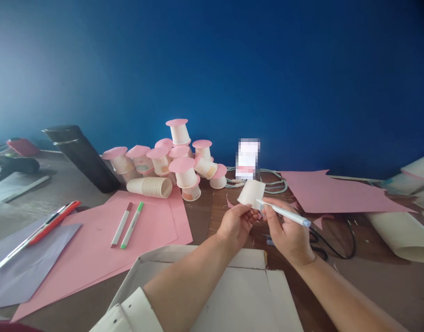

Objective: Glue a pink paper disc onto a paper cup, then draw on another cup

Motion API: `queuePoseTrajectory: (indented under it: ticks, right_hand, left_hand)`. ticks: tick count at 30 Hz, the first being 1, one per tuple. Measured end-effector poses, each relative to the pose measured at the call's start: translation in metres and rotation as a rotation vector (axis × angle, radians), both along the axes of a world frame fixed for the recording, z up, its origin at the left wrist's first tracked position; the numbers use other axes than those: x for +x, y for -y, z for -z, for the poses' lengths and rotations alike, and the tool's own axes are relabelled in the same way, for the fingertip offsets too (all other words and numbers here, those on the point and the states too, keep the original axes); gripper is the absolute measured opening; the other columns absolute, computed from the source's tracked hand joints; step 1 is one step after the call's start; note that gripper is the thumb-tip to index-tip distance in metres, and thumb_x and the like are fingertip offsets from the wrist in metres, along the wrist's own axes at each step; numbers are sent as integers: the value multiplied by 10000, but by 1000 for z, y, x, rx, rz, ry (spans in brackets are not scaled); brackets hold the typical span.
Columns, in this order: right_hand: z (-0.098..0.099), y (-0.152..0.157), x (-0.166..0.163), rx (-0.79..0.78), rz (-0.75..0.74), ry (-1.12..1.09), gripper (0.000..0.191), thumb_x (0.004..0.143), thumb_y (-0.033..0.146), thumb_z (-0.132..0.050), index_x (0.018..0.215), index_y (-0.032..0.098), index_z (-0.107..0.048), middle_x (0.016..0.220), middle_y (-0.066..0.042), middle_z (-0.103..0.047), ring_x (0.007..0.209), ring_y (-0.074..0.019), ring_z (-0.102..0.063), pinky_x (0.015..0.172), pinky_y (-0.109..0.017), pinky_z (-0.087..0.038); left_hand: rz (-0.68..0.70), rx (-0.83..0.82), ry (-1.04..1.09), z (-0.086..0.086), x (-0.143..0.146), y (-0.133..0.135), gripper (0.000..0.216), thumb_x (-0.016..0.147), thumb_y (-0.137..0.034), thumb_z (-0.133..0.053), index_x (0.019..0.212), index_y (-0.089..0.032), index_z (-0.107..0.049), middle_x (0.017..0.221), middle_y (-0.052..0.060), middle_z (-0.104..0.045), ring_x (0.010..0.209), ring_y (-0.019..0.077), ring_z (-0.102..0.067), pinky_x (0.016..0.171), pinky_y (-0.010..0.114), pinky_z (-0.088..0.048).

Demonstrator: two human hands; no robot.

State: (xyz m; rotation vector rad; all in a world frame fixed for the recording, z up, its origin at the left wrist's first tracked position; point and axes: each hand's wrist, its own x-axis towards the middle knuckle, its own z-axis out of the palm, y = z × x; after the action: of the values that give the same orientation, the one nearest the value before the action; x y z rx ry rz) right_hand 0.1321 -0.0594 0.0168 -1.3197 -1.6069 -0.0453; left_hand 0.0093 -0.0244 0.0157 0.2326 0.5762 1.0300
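Note:
My left hand grips a white paper cup by its lower edge, the cup tilted above the table. In my right hand is a white marker pen with a pale blue end, its other end right at the cup's side. Whether the tip touches the cup I cannot tell. Below both hands lies a white cardboard sheet. Paper cups topped with pink paper discs stand stacked behind, to the left, beside a nested stack of cups on its side.
Pink paper sheets at left bear two markers; an orange cutter knife lies on purple paper. A black bottle leans behind. Pink paper, cables and a large pale roll are at right.

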Motion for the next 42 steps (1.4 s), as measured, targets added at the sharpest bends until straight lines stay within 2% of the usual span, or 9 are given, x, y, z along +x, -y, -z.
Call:
queuePoseTrajectory:
  ticks: [9, 16, 33, 42]
  right_hand:
    - [2, -1, 2, 3, 11, 22, 241, 907, 339, -508, 1040, 177, -628, 967, -91, -689, 732, -180, -673, 728, -323, -566]
    - [2, -1, 1, 0, 15, 49, 236, 906, 345, -504, 1010, 180, -637, 961, -98, -696, 847, -218, -672, 802, -364, -552]
    - [3, 0, 1, -15, 10, 31, 233, 905, 349, -508, 1013, 185, -633, 940, -86, -697, 783, -198, -676, 760, -341, -561]
    - [5, 0, 1, -6, 6, 49, 215, 900, 323, -517, 1014, 182, -633, 953, -88, -697, 846, -212, -675, 806, -355, -551]
  left_hand:
    - [1, 20, -4, 0, 0, 0, 107, 791, -49, -536, 716, -62, -610, 623, 73, -610, 592, 103, -595, 663, 206, -497]
    - [-11, 35, 15, 3, 0, 0, 113, 800, -64, -541, 715, -70, -615, 639, 76, -620, 607, 110, -605, 670, 213, -505]
    - [-21, 8, 22, 3, 0, -1, 122, 817, -107, -543, 727, -72, -619, 652, 83, -624, 619, 120, -602, 664, 230, -511]
    - [-21, 23, 25, 5, 1, -2, 132, 817, -109, -544, 723, -69, -629, 653, 82, -623, 628, 121, -606, 669, 231, -511]
